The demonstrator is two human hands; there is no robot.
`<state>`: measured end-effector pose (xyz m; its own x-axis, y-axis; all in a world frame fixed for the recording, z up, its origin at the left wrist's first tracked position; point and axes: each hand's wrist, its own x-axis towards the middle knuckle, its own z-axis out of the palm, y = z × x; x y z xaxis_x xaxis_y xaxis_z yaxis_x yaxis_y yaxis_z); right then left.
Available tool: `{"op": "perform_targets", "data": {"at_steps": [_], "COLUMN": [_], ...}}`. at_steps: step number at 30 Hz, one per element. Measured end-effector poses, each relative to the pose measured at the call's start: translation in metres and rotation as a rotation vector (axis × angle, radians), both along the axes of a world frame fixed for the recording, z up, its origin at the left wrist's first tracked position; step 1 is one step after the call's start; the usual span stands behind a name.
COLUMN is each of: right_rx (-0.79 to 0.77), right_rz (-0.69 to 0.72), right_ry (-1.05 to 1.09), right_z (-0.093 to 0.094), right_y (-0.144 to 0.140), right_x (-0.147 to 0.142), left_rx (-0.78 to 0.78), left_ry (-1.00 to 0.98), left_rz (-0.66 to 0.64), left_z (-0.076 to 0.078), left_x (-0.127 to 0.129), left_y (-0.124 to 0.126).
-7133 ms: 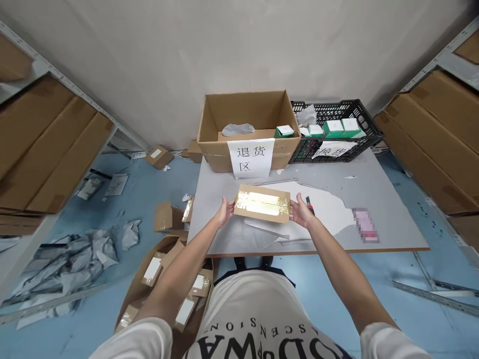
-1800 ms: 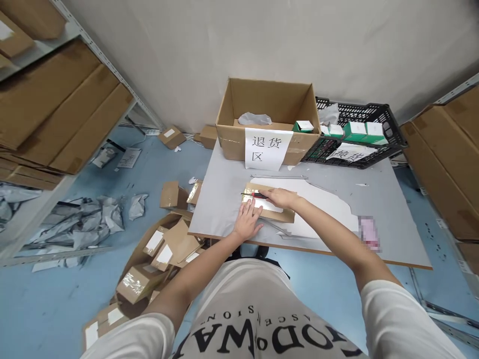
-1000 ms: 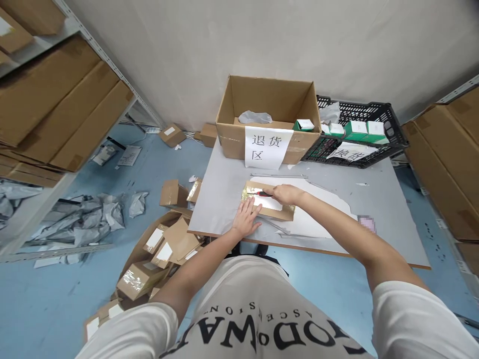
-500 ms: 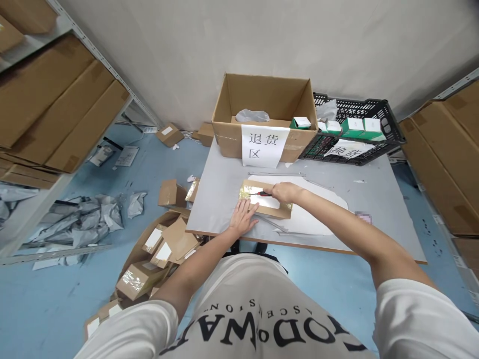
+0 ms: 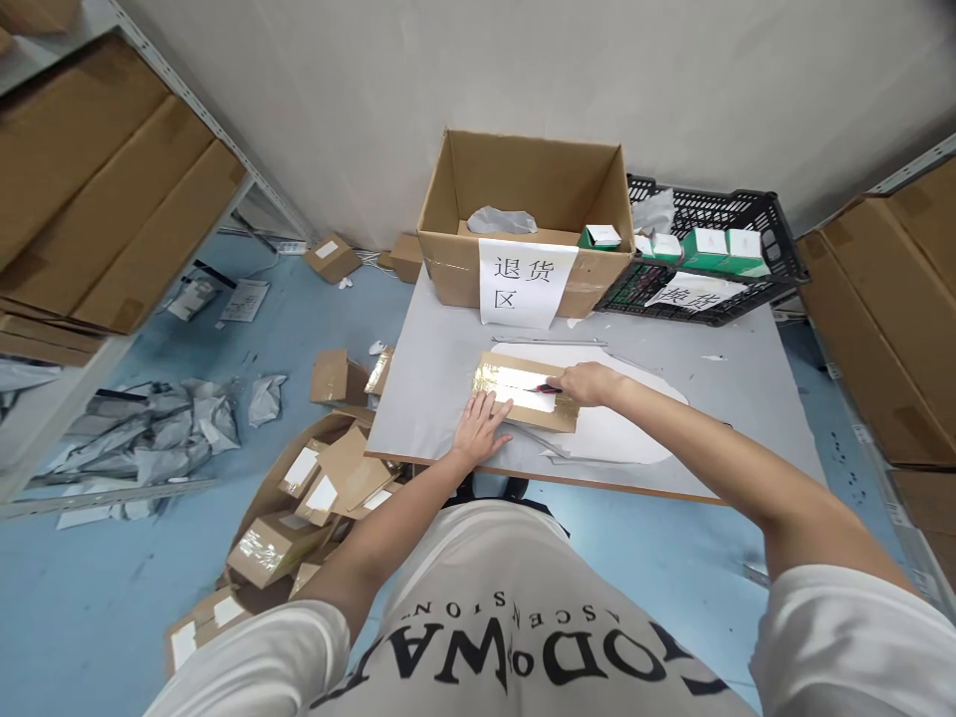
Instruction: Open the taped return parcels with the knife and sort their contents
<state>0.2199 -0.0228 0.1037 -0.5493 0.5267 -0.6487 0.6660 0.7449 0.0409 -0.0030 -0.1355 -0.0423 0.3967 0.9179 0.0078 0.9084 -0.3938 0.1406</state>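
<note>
Right hand draws knife — taped parcel.

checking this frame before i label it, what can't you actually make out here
- Head view: the cutter blade is too small, mostly covered by the right hand.
- Flat parcel: near left corner lies under the left hand; glare on its tape hides any cut.
- Crate sign: tilted, unreadable.
- Floor boxes: labels too small.
</note>
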Motion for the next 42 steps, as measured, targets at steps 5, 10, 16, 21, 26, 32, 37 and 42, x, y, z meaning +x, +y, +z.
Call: {"op": "perform_targets", "data": {"at_steps": [5, 10, 16, 21, 26, 32, 37, 42], "right_rx": [0.003, 0.024, 0.003, 0.009, 0.065, 0.339, 0.500, 0.406], "right_rz": [-0.055, -0.121, -0.176, -0.237, -0.335, -0.743, -1.097, -1.254], "right_ry": [0.017, 0.044, 0.161, 0.208, 0.223, 0.270, 0.278, 0.153], "right_z": [-0.002, -0.006, -0.015, -0.022, -0.030, -0.074, -0.146, -0.196], "right_y": [-0.011, -0.026, -0.042, -0.054, -0.078, -0.120, -0.134, -0.135], "right_x": [0.048, 0.090, 0.138, 0.165, 0.197, 0.196, 0.173, 0.157], "left_rx": [-0.009, -0.015, -0.011, -0.018, 0.000, 0.020, -0.021, -0.072], "left_ry": [-0.018, -0.001, 0.021, 0.036, 0.037, -0.001, -0.027, -0.009], "left_rz": [0.000, -0.002, -0.019, -0.028, -0.036, -0.015, 0.011, -0.182], "left_z": [0.001, 0.003, 0.003, 0.003, 0.005, 0.014, 0.031, 0.044], "left_x": [-0.001, 0.000, 0.002, 0.001, 0.000, 0.005, 0.012, 0.030], "left_y": [0.000, 0.001, 0.001, 0.003, 0.004, 0.005, 0.022, 0.066]}}
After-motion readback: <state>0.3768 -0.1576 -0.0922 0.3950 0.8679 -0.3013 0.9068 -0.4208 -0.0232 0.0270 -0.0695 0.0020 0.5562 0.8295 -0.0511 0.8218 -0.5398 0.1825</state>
